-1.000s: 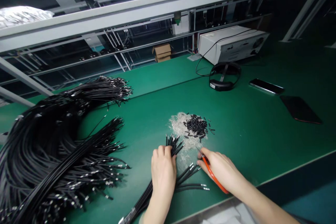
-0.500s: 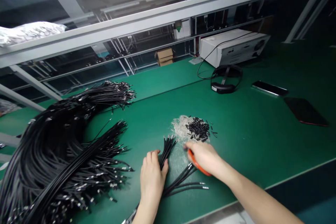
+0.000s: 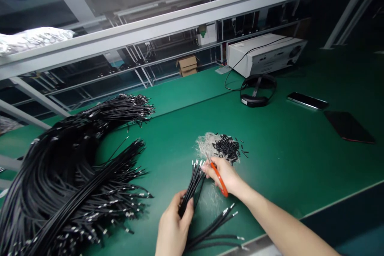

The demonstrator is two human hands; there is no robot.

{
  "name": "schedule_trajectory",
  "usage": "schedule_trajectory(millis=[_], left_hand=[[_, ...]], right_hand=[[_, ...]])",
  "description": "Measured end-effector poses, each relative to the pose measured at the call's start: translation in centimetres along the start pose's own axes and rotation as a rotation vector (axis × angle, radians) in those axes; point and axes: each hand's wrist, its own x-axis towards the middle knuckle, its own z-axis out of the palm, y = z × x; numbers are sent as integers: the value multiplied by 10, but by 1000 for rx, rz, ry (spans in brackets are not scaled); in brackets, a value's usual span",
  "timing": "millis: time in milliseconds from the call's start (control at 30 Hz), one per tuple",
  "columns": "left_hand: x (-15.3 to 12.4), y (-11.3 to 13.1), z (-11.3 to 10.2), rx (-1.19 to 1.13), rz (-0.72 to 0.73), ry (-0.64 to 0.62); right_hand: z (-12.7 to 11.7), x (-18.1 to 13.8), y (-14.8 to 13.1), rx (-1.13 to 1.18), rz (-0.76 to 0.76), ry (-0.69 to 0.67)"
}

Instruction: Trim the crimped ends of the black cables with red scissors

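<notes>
In my left hand is a bunch of black cables, gripped between thumb and fingers, its pale tips fanned out away from me. My right hand carries scissors with an orange handle; a thin metal blade points up past the fingers. The thumb and fingertips of that hand are at the right side of the cable tips. Whether they pinch one of the tips is hard to see. More loose black cables lie on the table below my right hand, ends pointing right.
Short black tube pieces lie beside pale, tangled scraps on the green table. A large heap of black cables fills the left side. Further back are a black headset, a phone, a dark flat slab and a white box-shaped device.
My left hand has raised and tilted the cable bunch, bringing its tips slightly right. My right hand has moved up and left to these tips, with the scissors now more upright.
</notes>
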Motion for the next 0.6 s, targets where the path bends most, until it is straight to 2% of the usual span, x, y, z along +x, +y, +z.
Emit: schedule_trajectory(millis=[67,133,200,267,333,367,467,600], left_hand=[[0,3,-1,-53,-16,-5],[-1,3,-2,-75,-8,0],[-1,4,-2,-91,-3,-4],[-2,5,-3,-105,-9,4],[-4,7,-4,-119,-6,30],[-5,8,-5,-127,-2,45],[-7,8,-5,-140,8,97],[-1,2,2,-15,-40,173]], right_hand=[[-5,0,6,-40,46,119],[-13,-3,11,-141,34,298],[-16,-10,13,-207,-37,347],[-10,-16,12,-182,-85,213],[3,-18,7,-145,-70,58],[10,-17,5,-140,-52,22],[22,-12,0,-136,-14,3],[13,-18,0,-50,-11,-71]])
